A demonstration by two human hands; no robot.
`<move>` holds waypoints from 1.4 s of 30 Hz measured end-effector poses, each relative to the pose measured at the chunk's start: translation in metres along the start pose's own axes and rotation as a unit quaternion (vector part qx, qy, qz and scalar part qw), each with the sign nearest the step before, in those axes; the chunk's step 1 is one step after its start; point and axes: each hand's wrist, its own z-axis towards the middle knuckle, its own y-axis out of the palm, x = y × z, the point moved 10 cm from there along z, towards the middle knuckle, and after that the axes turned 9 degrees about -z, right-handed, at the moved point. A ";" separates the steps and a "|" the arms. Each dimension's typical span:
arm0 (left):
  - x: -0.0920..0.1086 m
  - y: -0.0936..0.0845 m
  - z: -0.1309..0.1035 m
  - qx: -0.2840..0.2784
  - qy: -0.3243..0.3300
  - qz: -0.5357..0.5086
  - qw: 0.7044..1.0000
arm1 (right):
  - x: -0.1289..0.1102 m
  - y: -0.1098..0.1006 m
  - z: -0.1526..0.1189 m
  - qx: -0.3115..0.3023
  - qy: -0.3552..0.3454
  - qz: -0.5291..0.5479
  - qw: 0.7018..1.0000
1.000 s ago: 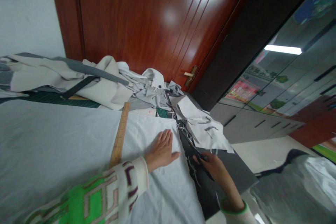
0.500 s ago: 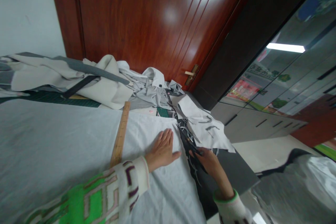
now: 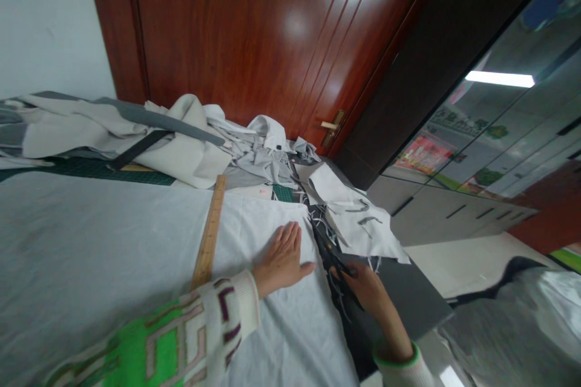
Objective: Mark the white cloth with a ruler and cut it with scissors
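"Right hand (image 3: 367, 285) first: what is it gripping?"

"Scissors (image 3: 348, 270), dark ones, with its fingers closed round the handles. I can't tell whether the blades are apart."

"Where are they, going by the cloth (image 3: 113, 242)?"

"Just beside its right edge, over the dark table (image 3: 413, 293), blades pointing towards the cloth's far right corner."

"And the left hand (image 3: 282, 259)?"

"Open and empty, palm down on the cloth near that same edge. Fingers lie together, thumb out towards the scissors."

"I see a ruler (image 3: 209, 239) too."

"Yes, wooden. It lies on the cloth, left of that hand; its far end pokes past the cloth's far edge, its near end meets the sleeve (image 3: 209, 323)."

"What's around the cloth?"

"Beyond its far edge, a green mat (image 3: 140, 177) and a heap of fabric (image 3: 195, 160). White pieces (image 3: 363, 230) lie past its far right corner. Behind the heap, well beyond the cloth, stands a door (image 3: 227, 30)."
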 end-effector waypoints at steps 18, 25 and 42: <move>0.000 0.001 0.001 0.005 -0.001 0.007 1.000 | -0.016 0.001 0.027 -0.021 0.018 -0.089 0.996; 0.000 -0.002 0.002 0.014 0.006 0.010 1.000 | -0.026 -0.004 0.031 -0.020 0.030 -0.129 0.991; 0.000 0.000 0.003 0.010 0.002 0.007 1.000 | -0.041 -0.010 0.026 -0.012 0.042 -0.173 0.984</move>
